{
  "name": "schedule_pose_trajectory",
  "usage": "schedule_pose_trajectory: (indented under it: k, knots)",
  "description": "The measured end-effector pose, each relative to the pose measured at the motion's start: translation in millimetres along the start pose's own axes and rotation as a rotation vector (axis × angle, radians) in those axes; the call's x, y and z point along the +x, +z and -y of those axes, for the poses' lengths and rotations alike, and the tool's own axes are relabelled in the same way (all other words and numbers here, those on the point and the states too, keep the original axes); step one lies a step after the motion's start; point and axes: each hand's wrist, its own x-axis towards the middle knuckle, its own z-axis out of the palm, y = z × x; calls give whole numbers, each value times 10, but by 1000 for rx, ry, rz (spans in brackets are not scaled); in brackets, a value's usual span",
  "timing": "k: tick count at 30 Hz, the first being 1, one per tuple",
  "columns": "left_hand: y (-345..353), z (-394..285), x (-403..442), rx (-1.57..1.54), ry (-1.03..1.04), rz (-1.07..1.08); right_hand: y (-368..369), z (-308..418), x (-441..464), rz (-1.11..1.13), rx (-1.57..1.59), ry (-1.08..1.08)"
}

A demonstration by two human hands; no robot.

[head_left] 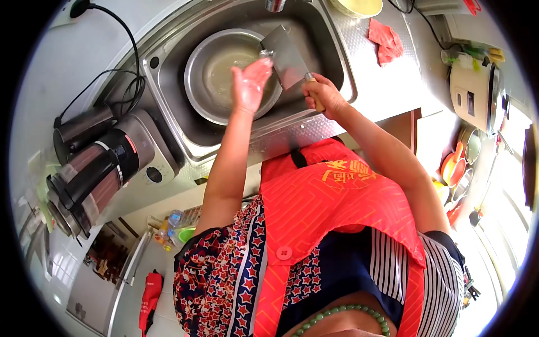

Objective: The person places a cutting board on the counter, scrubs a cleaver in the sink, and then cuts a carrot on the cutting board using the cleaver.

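Observation:
My right hand point(327, 98) is closed around the wooden handle of a cleaver point(287, 60). The broad metal blade tilts over the right rim of a round metal basin point(196, 95). My left hand point(251, 84) is wet and open over the basin, palm showing, with its fingertips close to the blade's left edge. Whether they touch the blade, I cannot tell. Cloudy water lies in the basin, which stands in a stainless steel sink point(193, 135). The tap point(275, 5) is at the top edge, partly cut off.
A blender point(101, 168) and a black cable point(136, 56) are left of the sink. On the right are a red cloth point(386, 41), a pale bowl point(359, 7) and a rice cooker point(474, 95). Pans point(452, 164) hang further right.

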Motion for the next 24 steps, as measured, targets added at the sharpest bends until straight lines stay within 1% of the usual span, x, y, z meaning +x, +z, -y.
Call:
schedule_pose_trajectory:
  k: [2, 3, 4, 5, 6, 8, 9, 10, 12, 13, 14, 15, 16, 17, 19, 21, 22, 23, 24]
  knots:
    - [334, -56, -80, 621, 230, 161, 242, -34, 145, 15, -5, 15]
    - [309, -50, -32, 891, 355, 237, 356, -97, 235, -49, 20, 29]
    - [253, -20, 34, 1163, 480, 315, 491, -73, 236, -5, -27, 32]
    - [198, 11, 76, 1413, 472, 270, 597, -46, 193, 36, -71, 34]
    - [132, -39, 133, 1486, 522, 201, 706, -36, 106, 69, -118, 34]
    - [-40, -101, 350, 1640, 614, 53, 742, -90, -19, 111, -83, 101]
    - [-225, -157, 452, 1657, 610, -65, 783, -92, -107, 134, -65, 135]
    - [-392, -183, 533, 1697, 569, -134, 792, -88, -198, 154, -51, 168]
    - [-741, -298, 661, 1730, 394, -174, 744, -94, -333, 146, 42, 219]
    - [-905, -338, 693, 1683, 265, -271, 689, -109, -406, 142, 64, 220]
    - [-1236, -276, 725, 1679, 347, -363, 621, -117, -461, 140, 91, 224]
    - [-1445, -277, 657, 1773, 371, -436, 581, -74, -522, 139, 123, 218]
    - [-1588, -356, 586, 1819, 234, -504, 569, -44, -535, 139, 143, 193]
    - [-1718, -316, 506, 1872, 195, -679, 530, -16, -546, 136, 167, 167]
    - [-1835, -272, 401, 1675, -4, -994, 476, 49, -544, 123, 180, 111]
    - [-1890, -197, 421, 781, -177, -903, 458, 97, -499, 86, 213, 111]
    - [-1890, -193, 431, 338, -245, -822, 427, 89, -448, 83, 227, 112]
    - [-1866, -150, 421, 80, -212, -650, 403, 75, -402, 51, 226, 98]
    - [-1575, -185, 390, 44, -132, -570, 399, 48, -349, 16, 227, 87]
